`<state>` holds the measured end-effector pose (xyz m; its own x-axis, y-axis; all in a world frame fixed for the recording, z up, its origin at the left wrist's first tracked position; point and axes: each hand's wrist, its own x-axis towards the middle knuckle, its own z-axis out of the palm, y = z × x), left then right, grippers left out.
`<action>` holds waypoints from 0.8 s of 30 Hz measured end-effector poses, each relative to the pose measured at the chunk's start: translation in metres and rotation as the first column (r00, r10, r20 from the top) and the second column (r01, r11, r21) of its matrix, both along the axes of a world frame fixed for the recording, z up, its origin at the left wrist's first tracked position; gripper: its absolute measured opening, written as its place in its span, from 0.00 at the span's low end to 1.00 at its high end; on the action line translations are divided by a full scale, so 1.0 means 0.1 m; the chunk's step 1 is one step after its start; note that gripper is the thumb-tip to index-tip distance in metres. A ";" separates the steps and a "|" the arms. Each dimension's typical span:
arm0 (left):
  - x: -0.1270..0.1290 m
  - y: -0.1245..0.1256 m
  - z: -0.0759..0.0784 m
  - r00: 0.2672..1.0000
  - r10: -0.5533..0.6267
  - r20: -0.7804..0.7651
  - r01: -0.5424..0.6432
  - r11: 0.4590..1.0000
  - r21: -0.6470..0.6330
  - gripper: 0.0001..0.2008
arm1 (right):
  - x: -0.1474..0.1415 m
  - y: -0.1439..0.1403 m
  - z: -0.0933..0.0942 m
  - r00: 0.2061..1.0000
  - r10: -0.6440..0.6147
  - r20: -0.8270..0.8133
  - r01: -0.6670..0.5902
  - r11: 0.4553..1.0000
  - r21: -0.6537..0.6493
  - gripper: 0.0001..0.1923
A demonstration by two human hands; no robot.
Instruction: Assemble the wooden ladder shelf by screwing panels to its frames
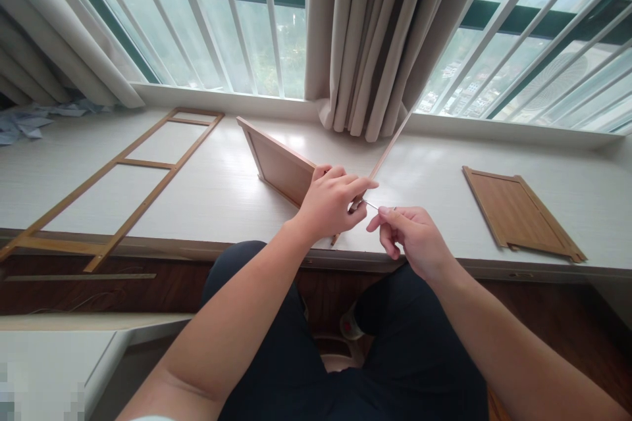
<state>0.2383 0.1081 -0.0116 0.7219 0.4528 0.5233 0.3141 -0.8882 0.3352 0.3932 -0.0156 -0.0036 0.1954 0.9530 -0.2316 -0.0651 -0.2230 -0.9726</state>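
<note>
Near the middle of the white sill, a wooden panel (281, 168) stands tilted on its edge. My left hand (333, 200) is closed around its near right end, where a long thin wooden strip (392, 143) meets it and runs back toward the curtain. The fingers hide most of this joint. Just to the right, my right hand (409, 233) pinches a thin metal rod (371, 204) between thumb and forefinger. The rod's far end reaches the joint beneath my left fingers; its tip is hidden.
A ladder-like wooden frame (145, 164) lies on the left, its near end overhanging the sill edge. Another flat wooden panel (521, 214) rests on the right. Curtains (368, 39) hang behind, before barred windows. A loose strip (81, 277) lies below the frame.
</note>
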 end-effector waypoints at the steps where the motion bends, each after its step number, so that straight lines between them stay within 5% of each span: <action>1: 0.00 0.00 0.00 1.000 -0.001 0.001 0.001 1.000 0.001 0.18 | 0.00 0.00 0.00 0.999 0.006 -0.035 -0.007 1.000 -0.008 0.22; 6: 0.00 0.00 0.00 1.000 -0.007 0.007 0.007 1.000 0.014 0.18 | -0.02 0.03 0.01 0.955 0.024 -0.294 -0.038 0.998 -0.043 0.19; 14: -0.01 0.00 -0.01 1.000 -0.007 0.004 0.007 1.000 0.016 0.18 | -0.04 0.02 0.01 0.941 0.014 -0.338 -0.036 0.998 -0.060 0.18; 24: -0.01 0.00 0.00 1.000 -0.002 0.009 0.001 0.999 0.036 0.18 | -0.03 0.02 0.03 0.828 0.035 -0.560 -0.127 0.984 -0.127 0.14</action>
<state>0.2376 0.1077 -0.0115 0.7177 0.4323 0.5459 0.3098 -0.9003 0.3056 0.3898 -0.0136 -0.0007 -0.0860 0.9036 -0.4196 -0.5569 -0.3928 -0.7318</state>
